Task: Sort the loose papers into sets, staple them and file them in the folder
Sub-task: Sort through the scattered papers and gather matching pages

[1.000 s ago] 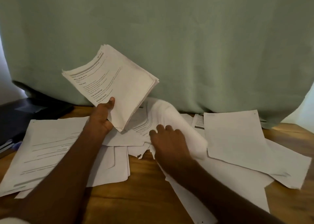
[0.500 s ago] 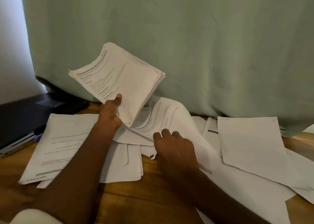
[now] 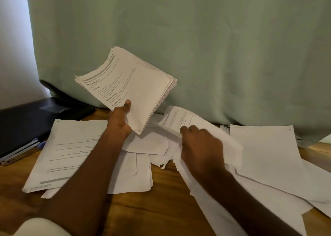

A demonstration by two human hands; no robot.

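Note:
My left hand (image 3: 119,121) holds up a thick stack of printed sheets (image 3: 129,85), thumb on its front, tilted above the desk. Just to its right, my right hand (image 3: 200,146) grips a curled printed sheet (image 3: 180,119) and lifts its edge off the pile. Loose white papers (image 3: 265,157) lie scattered across the wooden desk (image 3: 157,209); a large printed page (image 3: 71,149) lies at the left under my forearm. No stapler shows in view.
A dark laptop or folder (image 3: 26,124) lies at the far left with thin flat items beside its front edge. A green curtain (image 3: 197,38) hangs right behind the desk and touches its back edge.
My right hand has slid rightward along the curled sheet and now grips it higher off the pile. The stack in my left hand stays raised; the camera shifted slightly.

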